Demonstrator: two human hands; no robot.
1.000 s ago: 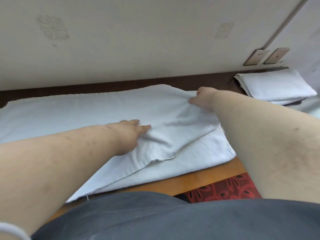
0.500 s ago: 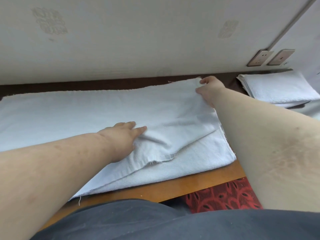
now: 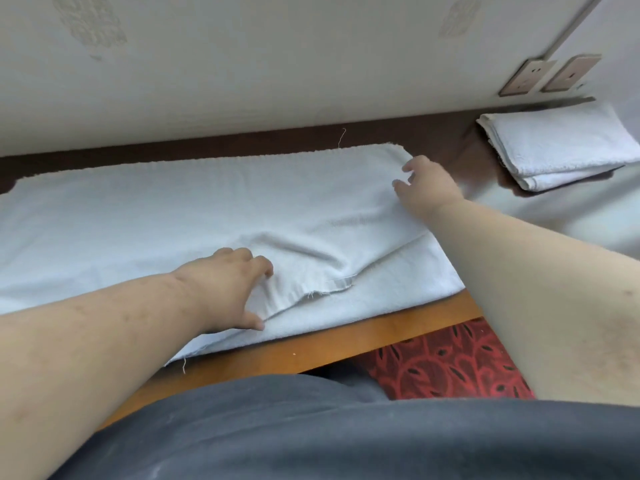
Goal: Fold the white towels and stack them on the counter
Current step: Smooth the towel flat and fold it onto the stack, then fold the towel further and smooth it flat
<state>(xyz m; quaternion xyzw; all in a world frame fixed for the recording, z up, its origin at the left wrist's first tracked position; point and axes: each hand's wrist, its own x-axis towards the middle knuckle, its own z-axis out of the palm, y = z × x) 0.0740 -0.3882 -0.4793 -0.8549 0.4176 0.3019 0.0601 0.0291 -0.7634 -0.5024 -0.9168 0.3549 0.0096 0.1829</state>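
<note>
Lying along the counter [image 3: 346, 344], close under the wall: one white towel [image 3: 173, 209], folded over lengthwise, upper layer skewed so that the lower layer shows as a strip along the near edge. Stacked already at the far right corner, well apart: a small pile of folded towels [image 3: 557, 147].

Resting on the near hem of the upper layer: left hand [image 3: 228, 285], fingers bent, thumb tucked at the edge, apparently pinching the cloth (hard to be sure whether gripping or merely pressing down). Hovering at the far right corner of the towel: right hand [image 3: 426, 185], fingers spread and loosely curved, holding nothing, fingertips just at the fabric.

To do this step well, by the look of things: square the layers before folding again. Draw the upper hem toward the near edge until flush with the lower layer. Smooth out the ridge of wrinkles [image 3: 311, 247] running from the left hand toward the right side, sweeping flat-handed outward rather than tugging at one spot. Match the right-hand corners, then bring one end over the other.

Risk worth minding: pulling at the frayed hem [image 3: 329, 289] alone, likely to drag the whole towel off the counter's edge.
</note>
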